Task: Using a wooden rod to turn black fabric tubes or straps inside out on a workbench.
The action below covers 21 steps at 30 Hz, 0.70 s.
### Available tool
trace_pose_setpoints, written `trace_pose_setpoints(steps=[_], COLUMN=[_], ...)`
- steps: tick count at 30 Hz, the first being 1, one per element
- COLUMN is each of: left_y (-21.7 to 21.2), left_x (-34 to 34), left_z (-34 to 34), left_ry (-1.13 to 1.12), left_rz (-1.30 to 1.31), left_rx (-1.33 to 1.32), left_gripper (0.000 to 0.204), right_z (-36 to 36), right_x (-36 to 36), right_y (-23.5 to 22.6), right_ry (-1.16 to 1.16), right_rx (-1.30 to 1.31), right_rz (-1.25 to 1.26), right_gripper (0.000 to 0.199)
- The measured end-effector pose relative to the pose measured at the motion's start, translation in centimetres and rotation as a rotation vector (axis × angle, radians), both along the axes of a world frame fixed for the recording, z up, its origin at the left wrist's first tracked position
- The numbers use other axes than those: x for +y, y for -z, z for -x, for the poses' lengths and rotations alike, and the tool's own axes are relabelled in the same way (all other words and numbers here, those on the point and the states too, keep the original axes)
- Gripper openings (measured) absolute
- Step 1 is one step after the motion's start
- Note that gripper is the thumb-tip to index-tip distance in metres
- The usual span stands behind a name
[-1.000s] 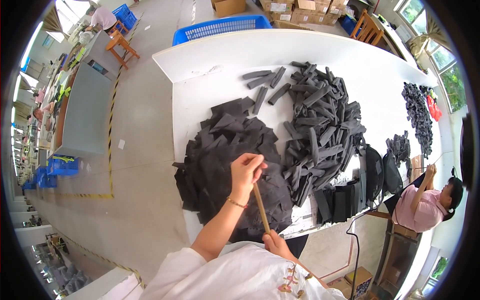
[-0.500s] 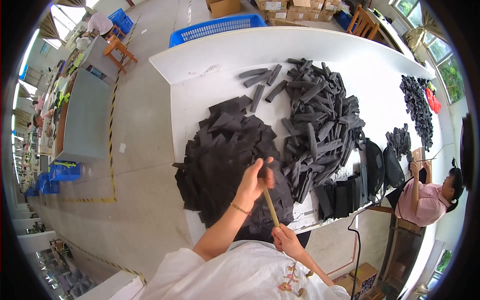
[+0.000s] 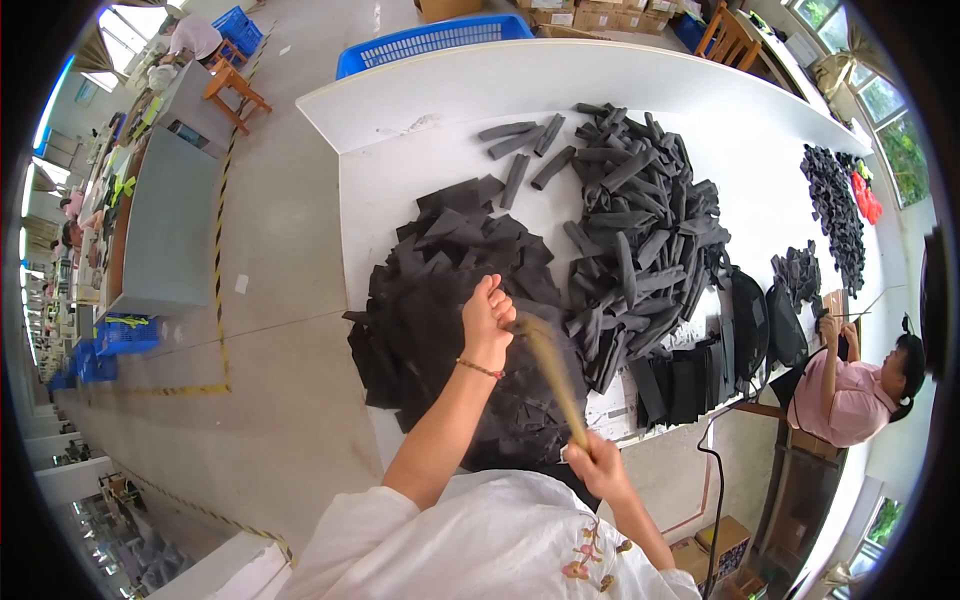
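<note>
My right hand (image 3: 597, 466) grips the lower end of a tan wooden stick (image 3: 556, 378), which slants up and left, blurred by motion. At the stick's upper end my left hand (image 3: 488, 318) is closed in a fist. Something dark shows between that fist and the stick's tip, but it merges with the black behind it. Under both hands spreads a heap of flat black fabric pieces (image 3: 440, 270). To its right lies a pile of rolled, tube-like black fabric pieces (image 3: 640, 240), with several loose tubes (image 3: 515, 181) near the back.
The white table (image 3: 750, 180) has a raised back panel (image 3: 560, 75), with a blue crate (image 3: 435, 50) behind it. Black flat strips (image 3: 690, 385) and rounded black items (image 3: 748, 325) stand at right. A co-worker in pink (image 3: 850, 395) sits beyond. A black cable (image 3: 716, 480) hangs at lower right.
My left hand has closed from a looser grip into a fist and moved slightly up and left. The stick's tip now shows beside it, and my right hand has shifted right.
</note>
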<state>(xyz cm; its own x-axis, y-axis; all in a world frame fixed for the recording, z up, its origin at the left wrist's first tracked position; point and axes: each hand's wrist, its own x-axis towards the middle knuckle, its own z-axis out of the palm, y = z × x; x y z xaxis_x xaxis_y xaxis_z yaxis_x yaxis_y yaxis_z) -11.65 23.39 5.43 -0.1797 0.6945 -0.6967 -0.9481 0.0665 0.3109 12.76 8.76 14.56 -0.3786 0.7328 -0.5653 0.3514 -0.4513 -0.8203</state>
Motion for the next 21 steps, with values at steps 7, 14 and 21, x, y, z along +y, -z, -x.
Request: trace_pose_setpoints(steps=[7, 14, 21], left_y=[-1.2, -1.4, -3.2], left_x=[-1.1, 0.3, -5.3], left_z=[-2.1, 2.6, -4.4], left_ry=[-0.009, -0.039, 1.083], left_rz=[0.080, 0.040, -0.409], left_rx=[0.113, 0.489, 0.672], left_gripper=[0.016, 0.021, 0.024], right_z=[10.2, 9.2, 8.5], right_x=[10.2, 10.3, 16.3], right_y=[3.5, 1.7, 0.7], right_ry=[0.423, 0.517, 0.437], right_rx=[0.259, 0.481, -0.108], right_rz=[-0.367, -0.073, -0.479], right_gripper=[0.018, 0.033, 0.033])
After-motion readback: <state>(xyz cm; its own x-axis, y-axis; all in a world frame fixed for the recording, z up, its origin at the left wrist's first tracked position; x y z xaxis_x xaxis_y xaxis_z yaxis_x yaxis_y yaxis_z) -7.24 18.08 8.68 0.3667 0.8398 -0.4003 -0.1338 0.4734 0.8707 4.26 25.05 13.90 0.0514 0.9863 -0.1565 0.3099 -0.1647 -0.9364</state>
